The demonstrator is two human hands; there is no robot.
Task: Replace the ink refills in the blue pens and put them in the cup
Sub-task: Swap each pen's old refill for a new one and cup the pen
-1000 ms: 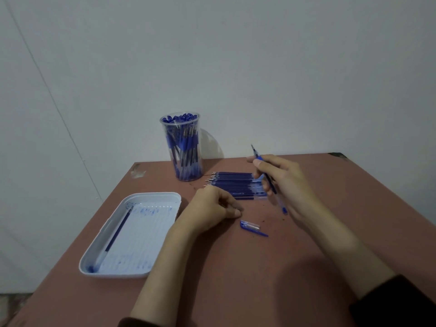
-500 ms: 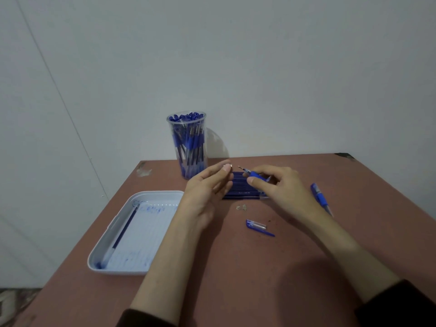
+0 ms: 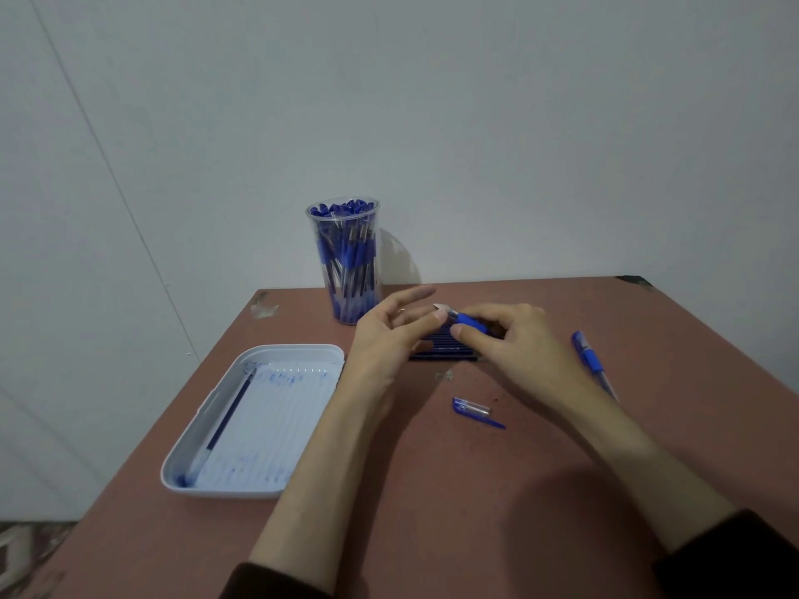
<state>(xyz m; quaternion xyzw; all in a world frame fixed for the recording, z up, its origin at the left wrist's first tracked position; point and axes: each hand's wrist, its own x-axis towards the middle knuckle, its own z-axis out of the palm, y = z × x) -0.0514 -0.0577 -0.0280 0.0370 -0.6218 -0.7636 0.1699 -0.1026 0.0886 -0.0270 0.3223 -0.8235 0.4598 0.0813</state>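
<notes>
1. A reddish-brown counter [image 3: 432, 490] carries everything. Working low over it seems wise, so that a dropped small part lands within reach.
2. A white tray [image 3: 294, 348] sits at the near left. It is streaked with blue ink and holds one dark refill [image 3: 227, 419], probably a spent one. Keep old refills there, apart from the new.
3. A clear cup [image 3: 346, 270] stands at the far centre, packed with blue pens. It is the goal for each finished pen. Little room shows, so a pen should slide in upright and gently.
4. The two hands meet mid-counter, just in front of the cup. The right hand [image 3: 519, 343] curls its fingers tightly round a small pen part. The left hand [image 3: 385, 339] is loosely spread, with its thumb tip at that part's point. Whether it pinches the point cannot be told.
5. A row of dark new refills [image 3: 445, 350] lies flat under the hands, partly hidden.
6. A blue pen [image 3: 590, 361] lies to the right, beside the right wrist and untouched.
7. The held part is a blue grip piece [image 3: 469, 321] with a metal point. The step looks like working on this front end. It should go best with the right hand steady, the left turning by the fingertips, and both kept in line to avoid bending anything.
8. A blue cap [image 3: 473, 409] lies nearer than the hands and will probably be needed last.
</notes>
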